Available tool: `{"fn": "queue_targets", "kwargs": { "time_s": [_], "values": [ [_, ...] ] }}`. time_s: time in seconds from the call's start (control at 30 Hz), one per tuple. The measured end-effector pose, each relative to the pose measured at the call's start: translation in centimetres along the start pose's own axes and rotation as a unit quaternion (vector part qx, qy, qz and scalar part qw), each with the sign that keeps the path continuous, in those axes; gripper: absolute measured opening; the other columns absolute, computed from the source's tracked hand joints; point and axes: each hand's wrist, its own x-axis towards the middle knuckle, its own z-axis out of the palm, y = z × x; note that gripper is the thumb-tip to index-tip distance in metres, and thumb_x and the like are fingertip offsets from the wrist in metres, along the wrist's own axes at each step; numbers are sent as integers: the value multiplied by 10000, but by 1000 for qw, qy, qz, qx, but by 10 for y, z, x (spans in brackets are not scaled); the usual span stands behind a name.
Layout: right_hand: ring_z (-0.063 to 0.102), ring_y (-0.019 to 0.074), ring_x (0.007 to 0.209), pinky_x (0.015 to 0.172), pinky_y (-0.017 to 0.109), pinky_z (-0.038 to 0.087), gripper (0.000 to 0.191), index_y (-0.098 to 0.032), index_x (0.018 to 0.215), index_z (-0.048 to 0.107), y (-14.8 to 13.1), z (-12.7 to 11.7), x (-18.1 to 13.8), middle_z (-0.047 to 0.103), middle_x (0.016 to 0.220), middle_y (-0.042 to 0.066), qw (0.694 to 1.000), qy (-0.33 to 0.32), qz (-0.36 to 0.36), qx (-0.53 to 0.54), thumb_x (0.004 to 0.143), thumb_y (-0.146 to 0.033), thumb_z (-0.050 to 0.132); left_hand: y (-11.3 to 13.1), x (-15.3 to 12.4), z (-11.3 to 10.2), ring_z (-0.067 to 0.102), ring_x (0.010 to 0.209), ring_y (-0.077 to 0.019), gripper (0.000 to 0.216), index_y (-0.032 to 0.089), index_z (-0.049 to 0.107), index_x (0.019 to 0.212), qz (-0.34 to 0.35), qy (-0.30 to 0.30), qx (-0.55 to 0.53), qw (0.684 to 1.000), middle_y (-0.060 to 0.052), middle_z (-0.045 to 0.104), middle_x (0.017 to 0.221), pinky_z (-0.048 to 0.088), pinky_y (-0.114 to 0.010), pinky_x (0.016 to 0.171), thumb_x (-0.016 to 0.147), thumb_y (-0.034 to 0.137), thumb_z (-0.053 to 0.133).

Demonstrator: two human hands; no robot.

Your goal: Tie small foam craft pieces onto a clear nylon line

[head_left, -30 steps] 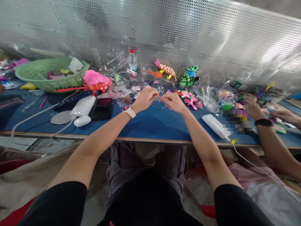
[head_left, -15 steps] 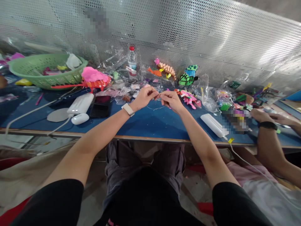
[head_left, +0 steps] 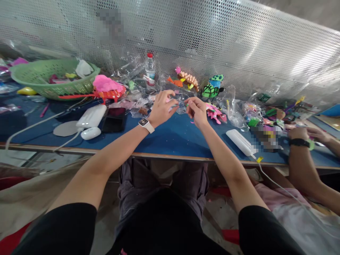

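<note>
My left hand (head_left: 162, 109) is over the blue table with its fingers spread and bent, nothing visible in them. My right hand (head_left: 197, 110) is closed in a pinch, thumb against fingers. A tiny greenish bit shows at its fingertips, too small to name. The hands are apart, with clear plastic packaging (head_left: 182, 102) behind the gap between them. Just right of my right hand lies a pink clay figure (head_left: 214, 114). Farther back stand a spiky brown clay figure (head_left: 189, 78) and a green-and-black clay turtle (head_left: 210, 91).
At left are a green basket (head_left: 79, 86), a pink-and-red clay figure (head_left: 108, 88), a white power bank (head_left: 91, 116) and a dark phone (head_left: 114, 120). A water bottle (head_left: 150, 72) stands behind. Another white power bank (head_left: 240, 142) lies right, near another person's hands (head_left: 299, 134).
My hands were pinched together around a thin thread or wire. Now they are apart; my left hand has opened and the strand no longer shows between them.
</note>
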Motion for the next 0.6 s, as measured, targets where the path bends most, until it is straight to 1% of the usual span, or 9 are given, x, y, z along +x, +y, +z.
{"fn": "queue_targets", "kwargs": {
  "time_s": [0.13, 0.23, 0.3, 0.37, 0.47, 0.53, 0.57, 0.6],
  "values": [
    [412, 89, 401, 401, 267, 311, 589, -287, 990, 591, 1, 5, -4, 576, 606, -88, 999, -31, 1, 22, 940, -866, 685, -3, -6, 14, 682, 1175, -317, 259, 222, 758, 1275, 20, -61, 23, 998, -143, 709, 1194, 578, -512, 1071, 1122, 376, 616],
    [382, 94, 397, 399, 271, 294, 575, -292, 993, 583, 1, 8, -6, 574, 604, -87, 999, -27, -9, 23, 941, -854, 694, -2, -7, 19, 689, 1082, -275, 228, 212, 773, 1143, 18, -77, 0, 997, -121, 706, 1106, 590, -447, 986, 1138, 300, 563],
    [363, 102, 409, 415, 278, 293, 567, -295, 1000, 599, 2, 6, -6, 565, 601, -82, 1000, -20, -23, -3, 948, -854, 683, -2, -7, 19, 694, 1028, -253, 264, 213, 775, 1054, 13, -64, -46, 997, -110, 707, 1062, 585, -419, 940, 1148, 314, 550],
    [401, 119, 452, 458, 286, 331, 564, -293, 990, 623, 3, 3, -5, 554, 598, -65, 998, -14, -40, -49, 959, -855, 661, -3, -5, 18, 697, 956, -229, 272, 218, 782, 1006, 0, -68, -105, 992, -93, 716, 1017, 578, -386, 889, 1139, 349, 584],
    [504, 151, 542, 539, 297, 404, 558, -280, 960, 653, 5, -1, -3, 547, 603, -37, 994, -8, -60, -95, 974, -838, 645, -2, 0, 13, 680, 820, -189, 316, 217, 786, 915, -35, -123, -183, 975, -59, 735, 901, 565, -334, 818, 1111, 421, 644],
    [528, 154, 561, 561, 296, 422, 552, -274, 962, 662, 8, -3, -1, 552, 607, -35, 994, -7, -62, -95, 980, -825, 643, 4, 4, 5, 677, 775, -178, 346, 207, 792, 912, -55, -139, -199, 968, -57, 754, 866, 567, -320, 789, 1102, 460, 653],
    [522, 149, 554, 563, 293, 425, 551, -273, 969, 662, 10, -3, -1, 553, 605, -41, 994, -2, -61, -91, 985, -823, 637, 10, 7, -3, 684, 774, -181, 347, 200, 797, 937, -59, -129, -191, 971, -64, 765, 878, 572, -323, 781, 1100, 470, 654],
    [513, 142, 545, 564, 289, 426, 552, -272, 979, 662, 11, -2, 0, 556, 603, -47, 994, 6, -62, -88, 993, -822, 626, 16, 9, -12, 696, 784, -185, 329, 197, 806, 1012, -60, -108, -176, 977, -74, 781, 929, 585, -335, 790, 1106, 469, 646]
  ]
}}
